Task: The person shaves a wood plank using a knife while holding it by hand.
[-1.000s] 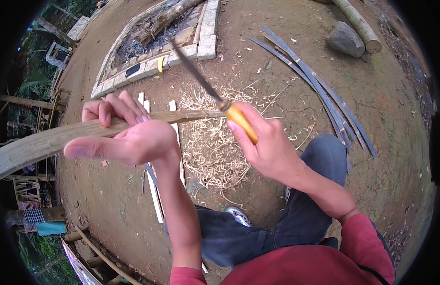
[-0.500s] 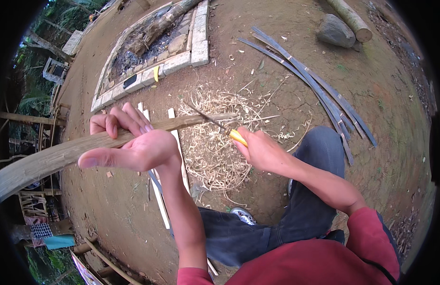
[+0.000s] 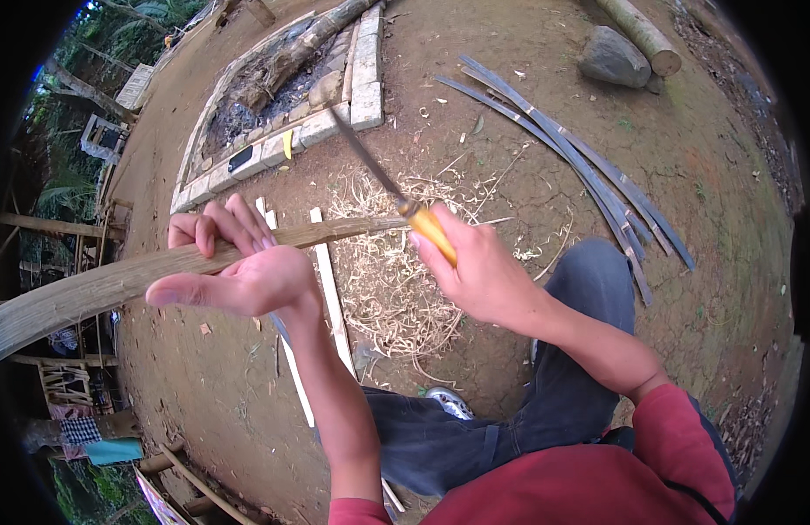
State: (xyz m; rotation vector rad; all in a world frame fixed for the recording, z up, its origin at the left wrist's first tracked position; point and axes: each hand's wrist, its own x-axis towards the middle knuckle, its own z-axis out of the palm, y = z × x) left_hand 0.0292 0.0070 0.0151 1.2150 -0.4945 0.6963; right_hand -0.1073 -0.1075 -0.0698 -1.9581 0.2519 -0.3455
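The step in hand looks like paring the wooden strip [image 3: 94, 290] with the knife [image 3: 433, 234], and it would probably go best with the blade laid nearly flat, shallow strokes run along the grain toward the narrow end, and the left hand [image 3: 243, 273] kept behind the edge. The strip is held up above the bare ground [image 3: 204, 385], left of and beyond the knees. Its long axis runs left to right, tilting slightly toward the far side: the broad end lies at the left, while the narrow end points right, over the pale shavings [image 3: 405, 302], and passes behind the knife handle, so I cannot tell whether they touch. The hands are apart: the left has its fingers curled over the strip, thumb stretched leftward along the near side; the right hand [image 3: 484, 273] is closed around the yellow handle, blade pointing far and left.
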